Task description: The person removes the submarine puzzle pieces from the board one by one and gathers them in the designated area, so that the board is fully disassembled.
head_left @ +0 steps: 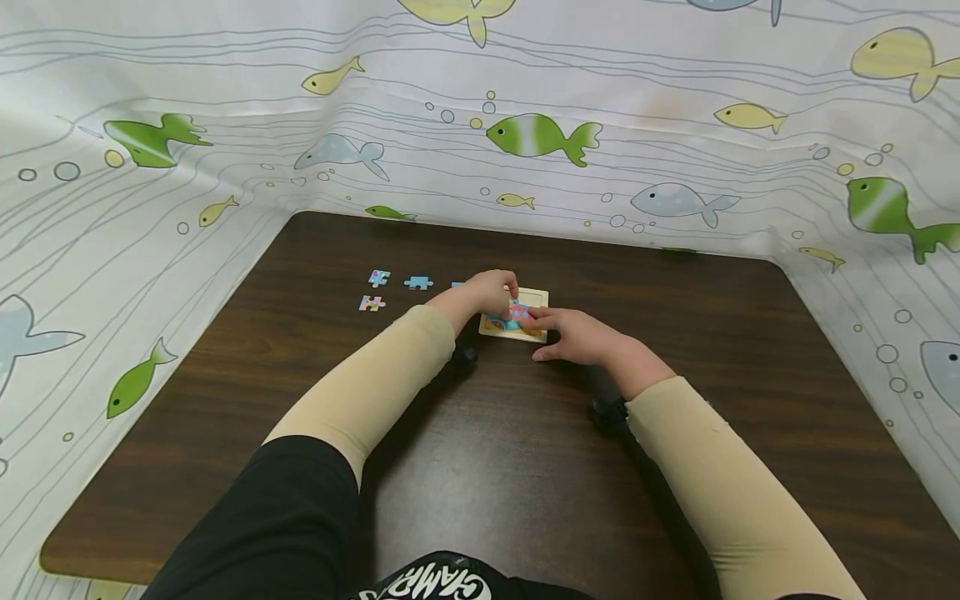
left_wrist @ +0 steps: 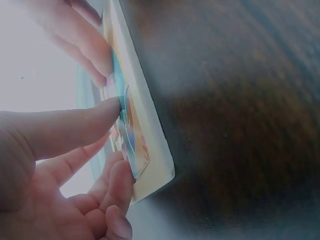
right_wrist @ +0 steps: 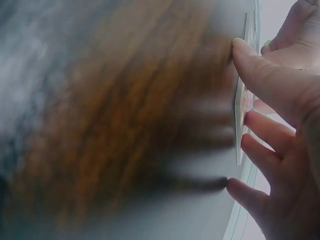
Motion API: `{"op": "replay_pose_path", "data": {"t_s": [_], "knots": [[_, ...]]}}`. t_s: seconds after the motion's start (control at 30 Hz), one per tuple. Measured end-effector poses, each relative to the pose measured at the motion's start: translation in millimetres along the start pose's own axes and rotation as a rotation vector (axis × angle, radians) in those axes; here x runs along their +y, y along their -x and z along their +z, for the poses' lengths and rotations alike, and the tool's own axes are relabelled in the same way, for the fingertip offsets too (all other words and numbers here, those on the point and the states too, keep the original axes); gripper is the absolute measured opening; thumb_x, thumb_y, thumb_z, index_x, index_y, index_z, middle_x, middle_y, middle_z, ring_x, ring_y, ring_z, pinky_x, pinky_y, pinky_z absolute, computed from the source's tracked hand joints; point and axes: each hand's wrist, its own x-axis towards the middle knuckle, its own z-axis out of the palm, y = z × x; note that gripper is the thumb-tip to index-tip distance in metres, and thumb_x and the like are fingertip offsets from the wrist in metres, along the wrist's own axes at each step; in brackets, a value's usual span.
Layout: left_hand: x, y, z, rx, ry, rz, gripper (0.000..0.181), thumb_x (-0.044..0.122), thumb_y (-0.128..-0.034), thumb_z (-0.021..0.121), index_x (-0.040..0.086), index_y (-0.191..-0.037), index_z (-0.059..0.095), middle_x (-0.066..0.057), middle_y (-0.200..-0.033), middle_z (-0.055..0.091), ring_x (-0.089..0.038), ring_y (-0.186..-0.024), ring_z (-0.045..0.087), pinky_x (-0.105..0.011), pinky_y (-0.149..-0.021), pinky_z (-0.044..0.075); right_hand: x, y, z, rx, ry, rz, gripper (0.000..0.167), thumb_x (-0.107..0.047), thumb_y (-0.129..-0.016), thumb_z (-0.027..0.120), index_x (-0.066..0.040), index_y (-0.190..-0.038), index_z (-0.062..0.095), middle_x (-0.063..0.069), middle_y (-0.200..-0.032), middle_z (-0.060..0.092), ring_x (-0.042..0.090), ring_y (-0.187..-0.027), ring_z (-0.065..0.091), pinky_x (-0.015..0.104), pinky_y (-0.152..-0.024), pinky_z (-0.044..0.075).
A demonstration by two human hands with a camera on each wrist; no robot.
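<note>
A small jigsaw puzzle (head_left: pixel 517 312) with blue, pink and orange pieces lies in a pale wooden tray (head_left: pixel 534 297). My left hand (head_left: pixel 487 293) reaches over the tray's left side. In the left wrist view its thumb (left_wrist: pixel 92 120) is extended and touches the puzzle, while the other fingers bend beside the tray's edge. From the right, my right hand (head_left: pixel 581 335) lies with spread fingers over the tray's right side, its fingertips on or close to the puzzle and rim. In the right wrist view the tray (right_wrist: pixel 239 120) appears edge-on. The hands partly cover the puzzle.
Left of the tray lie loose jigsaw pieces: a blue one (head_left: pixel 418 283), a blue-and-pink one (head_left: pixel 379 278) and a pink-and-yellow one (head_left: pixel 372 303). Another piece (head_left: pixel 457 285) shows partly behind the left hand. A fish-patterned cloth (head_left: pixel 450 183) surrounds the dark wooden table (head_left: pixel 712 333).
</note>
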Motion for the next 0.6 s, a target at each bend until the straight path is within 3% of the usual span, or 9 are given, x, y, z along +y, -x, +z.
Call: {"op": "replay_pose_path", "data": {"t_s": [0.3,0.6], "knots": [[0.0,0.3,1.0,0.011,0.058,0.003,0.034,0.005,-0.0886,0.073,0.013,-0.116,0.053,-0.008,-0.126,0.052,-0.019,-0.069,0.045,-0.029,-0.063,0.041,2.3,1.0,0.0,-0.016,-0.007,-0.004,0.064,-0.025,-0.091,0.074,-0.011,-0.147,0.047,0.009,-0.16,0.026,0.034,-0.143,0.026,0.051,-0.108,0.032],[-3.0,-1.2,4.9,0.057,0.146,0.025,0.033,0.002,-0.0862,0.073,0.012,-0.112,0.055,-0.009,-0.101,0.056,-0.018,-0.066,0.045,-0.028,-0.06,0.041,0.0,1.8,0.3,-0.015,-0.017,0.003,0.066,-0.024,-0.09,0.074,-0.014,-0.148,0.045,0.008,-0.16,0.026,0.034,-0.143,0.026,0.052,-0.108,0.032]]}}
